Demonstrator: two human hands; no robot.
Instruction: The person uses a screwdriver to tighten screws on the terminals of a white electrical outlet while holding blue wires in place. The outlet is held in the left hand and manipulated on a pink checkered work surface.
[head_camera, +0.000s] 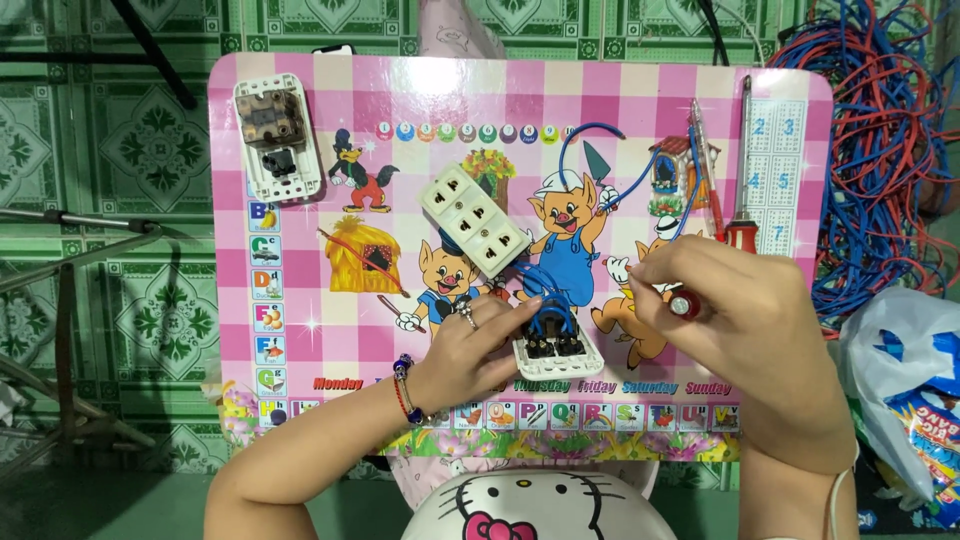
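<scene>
The left hand (470, 350) holds a white switch plate (557, 350) with blue wires (545, 285) near the pink table's (300, 340) front edge. The right hand (735, 310) grips a red-handled screwdriver (684, 303) beside it.

Head view is showing bright, even light from above. Glare is washing out the top centre of the glossy pink table (300, 90), with small sparkles elsewhere on its surface. Soft shadows are falling just beneath the left hand (475, 350) and right hand (735, 320). Focus is holding sharp across the table; colours are reading saturated. Green tiled floor (100, 200) is looking dimmer, and the edges are bending slightly.
</scene>
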